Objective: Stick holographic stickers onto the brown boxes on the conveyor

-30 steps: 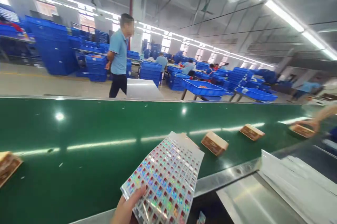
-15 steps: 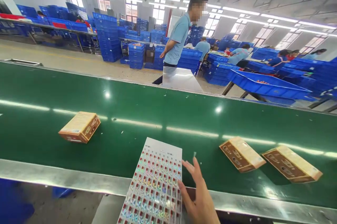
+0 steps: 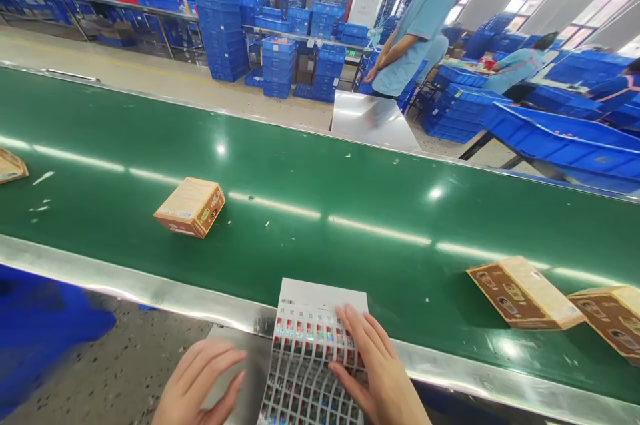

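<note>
A sheet of small shiny stickers [image 3: 313, 362] in red, black and silver rows lies at the bottom centre. Its plain white top strip with a barcode reaches over the near metal edge of the conveyor belt. My right hand [image 3: 380, 368] rests on the sheet's right side, fingers stretched over its upper corner and thumb apart on the rows. To the left of the sheet is my left hand [image 3: 200, 382], empty, its fingers slightly curved and thumb separate, not touching the sheet. The sheet's lower end runs out of view.
On the green conveyor belt [image 3: 320, 178] lie brown-and-cream boxes: one box [image 3: 190, 207] left of centre, another box [image 3: 525, 292] at right beside a further box [image 3: 610, 318]. Beyond the belt a person in a light blue shirt [image 3: 425, 18] stands near stacked blue crates [image 3: 219, 25].
My left hand has come into view at the lower left. My right hand has moved onto the sheet. The view has tilted down and left; the boxes appear further right.
</note>
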Demonstrator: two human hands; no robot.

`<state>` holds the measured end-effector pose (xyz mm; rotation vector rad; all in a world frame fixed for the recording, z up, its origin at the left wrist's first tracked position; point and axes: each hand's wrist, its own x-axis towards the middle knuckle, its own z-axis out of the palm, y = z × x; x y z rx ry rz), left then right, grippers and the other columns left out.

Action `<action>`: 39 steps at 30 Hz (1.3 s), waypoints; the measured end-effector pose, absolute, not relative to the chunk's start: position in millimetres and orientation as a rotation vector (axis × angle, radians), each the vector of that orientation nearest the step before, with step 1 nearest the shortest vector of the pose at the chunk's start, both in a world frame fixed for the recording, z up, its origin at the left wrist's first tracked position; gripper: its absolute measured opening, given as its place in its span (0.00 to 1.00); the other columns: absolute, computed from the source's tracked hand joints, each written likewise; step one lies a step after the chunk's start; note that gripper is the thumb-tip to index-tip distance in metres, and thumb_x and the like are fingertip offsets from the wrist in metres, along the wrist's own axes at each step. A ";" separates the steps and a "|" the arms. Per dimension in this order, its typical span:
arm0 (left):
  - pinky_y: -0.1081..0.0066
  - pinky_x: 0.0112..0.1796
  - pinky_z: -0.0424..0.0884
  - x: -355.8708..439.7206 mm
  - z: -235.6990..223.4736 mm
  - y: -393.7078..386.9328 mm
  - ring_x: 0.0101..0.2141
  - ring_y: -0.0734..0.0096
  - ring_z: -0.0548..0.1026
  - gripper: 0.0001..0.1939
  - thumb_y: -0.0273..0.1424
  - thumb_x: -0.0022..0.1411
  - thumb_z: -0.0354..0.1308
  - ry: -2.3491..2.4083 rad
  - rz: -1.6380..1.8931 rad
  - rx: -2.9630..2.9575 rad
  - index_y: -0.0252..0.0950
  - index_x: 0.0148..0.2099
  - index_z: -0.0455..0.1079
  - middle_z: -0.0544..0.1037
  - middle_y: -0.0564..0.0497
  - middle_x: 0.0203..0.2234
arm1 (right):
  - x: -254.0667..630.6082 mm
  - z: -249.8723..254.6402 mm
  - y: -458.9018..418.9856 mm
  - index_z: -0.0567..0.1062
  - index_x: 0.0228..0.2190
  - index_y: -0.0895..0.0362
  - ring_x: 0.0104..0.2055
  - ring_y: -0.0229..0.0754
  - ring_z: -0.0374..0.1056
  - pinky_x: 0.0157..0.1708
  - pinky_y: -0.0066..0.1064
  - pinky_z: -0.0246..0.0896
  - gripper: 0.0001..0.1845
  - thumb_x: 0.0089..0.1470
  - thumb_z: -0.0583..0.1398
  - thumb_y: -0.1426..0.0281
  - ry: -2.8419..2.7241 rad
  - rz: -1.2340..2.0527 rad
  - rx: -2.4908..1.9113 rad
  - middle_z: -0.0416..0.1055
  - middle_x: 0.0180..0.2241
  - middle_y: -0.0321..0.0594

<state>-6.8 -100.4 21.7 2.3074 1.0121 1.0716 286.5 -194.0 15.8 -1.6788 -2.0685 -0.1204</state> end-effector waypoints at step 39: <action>0.79 0.29 0.67 68.8 102.5 -72.3 0.27 0.76 0.80 0.07 0.23 0.62 0.69 0.634 0.558 2.143 0.41 0.37 0.79 0.83 0.63 0.28 | 268.5 118.6 -174.9 0.54 0.66 0.42 0.39 0.34 0.76 0.48 0.23 0.71 0.38 0.62 0.55 0.82 -1.790 0.697 -1.447 0.77 0.39 0.30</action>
